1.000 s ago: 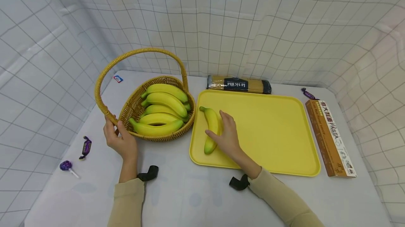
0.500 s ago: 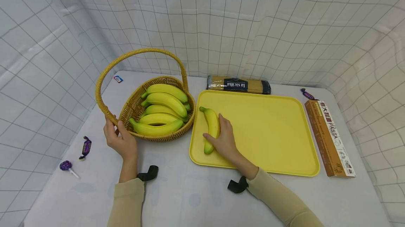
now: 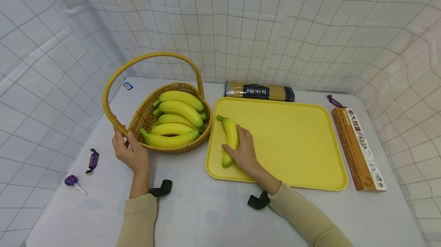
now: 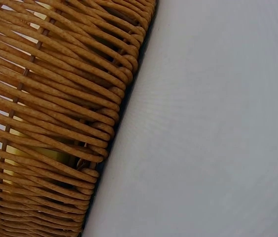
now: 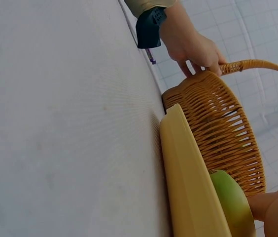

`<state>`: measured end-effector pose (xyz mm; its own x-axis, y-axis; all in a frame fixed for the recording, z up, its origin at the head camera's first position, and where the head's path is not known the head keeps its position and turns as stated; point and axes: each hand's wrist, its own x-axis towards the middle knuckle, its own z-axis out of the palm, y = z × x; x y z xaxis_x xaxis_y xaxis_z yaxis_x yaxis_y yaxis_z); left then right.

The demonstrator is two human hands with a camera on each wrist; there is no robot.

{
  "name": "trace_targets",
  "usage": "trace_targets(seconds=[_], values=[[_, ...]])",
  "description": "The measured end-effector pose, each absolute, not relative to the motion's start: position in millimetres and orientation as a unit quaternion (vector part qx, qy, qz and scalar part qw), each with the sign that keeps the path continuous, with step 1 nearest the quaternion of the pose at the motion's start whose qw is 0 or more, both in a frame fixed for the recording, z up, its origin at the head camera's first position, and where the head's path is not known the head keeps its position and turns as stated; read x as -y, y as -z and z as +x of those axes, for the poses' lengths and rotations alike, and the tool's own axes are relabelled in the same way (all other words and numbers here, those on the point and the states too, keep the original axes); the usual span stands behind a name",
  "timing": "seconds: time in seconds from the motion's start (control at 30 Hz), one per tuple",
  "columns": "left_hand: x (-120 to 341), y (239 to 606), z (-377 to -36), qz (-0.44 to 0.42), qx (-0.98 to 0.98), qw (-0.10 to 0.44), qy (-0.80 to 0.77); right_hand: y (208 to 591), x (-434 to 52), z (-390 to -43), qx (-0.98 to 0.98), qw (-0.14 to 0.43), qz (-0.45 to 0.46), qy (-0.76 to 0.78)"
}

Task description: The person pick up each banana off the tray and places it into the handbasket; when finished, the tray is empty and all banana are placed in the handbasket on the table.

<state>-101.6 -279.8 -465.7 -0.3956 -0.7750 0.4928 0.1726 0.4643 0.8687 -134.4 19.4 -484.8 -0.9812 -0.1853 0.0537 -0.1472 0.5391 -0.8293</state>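
Observation:
In the head view, a wicker basket (image 3: pixel 139 122) with a tall arched handle (image 3: pixel 162 54) holds several yellow bananas (image 3: pixel 180 110). My left hand (image 3: pixel 133 157) grips the foot of that handle at the basket's left rim. A single banana (image 3: pixel 230 132) lies lengthwise at the left end of the yellow tray (image 3: pixel 293 147). Around its lower half my right hand (image 3: pixel 246 153) holds it, thumb on the left and fingers on the right. The right wrist view has the banana's green end (image 5: pixel 230 195) just above the tray wall (image 5: pixel 188 182). Basket weave (image 4: pixel 45 94) fills the left wrist view's left side.
Behind the tray lies a pasta packet (image 3: pixel 258 91). A pasta box (image 3: pixel 358 149) stands along the tray's right side, with a purple wrapped candy (image 3: pixel 335 101) behind it. At left are another candy (image 3: pixel 92 161), a lollipop (image 3: pixel 71 180) and a small blue-red packet (image 3: pixel 128 85).
My right hand has moved slightly left and closed around the banana, which stays in place on the tray. The left hand keeps its grip on the basket handle.

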Motion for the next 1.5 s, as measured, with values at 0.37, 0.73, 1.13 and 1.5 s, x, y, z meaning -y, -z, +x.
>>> trace_targets(seconds=[0.37,0.73,1.13,1.5], values=[[281.9,465.4,-101.1,0.221,0.692,0.502,0.469,486.3,-19.2,-137.5,-0.874,0.013,-0.076,0.481],[283.5,465.6,-100.3,0.225,0.689,0.503,0.471,486.9,-20.0,-139.7,-0.877,-0.021,-0.065,0.477],[260.0,436.9,-92.8,0.209,0.683,0.515,0.474,465.6,-35.2,-147.4,-0.867,-0.045,-0.054,0.494],[278.1,464.0,-102.9,0.22,0.686,0.513,0.466,417.8,-30.5,-163.4,-0.838,-0.07,-0.146,0.521]])
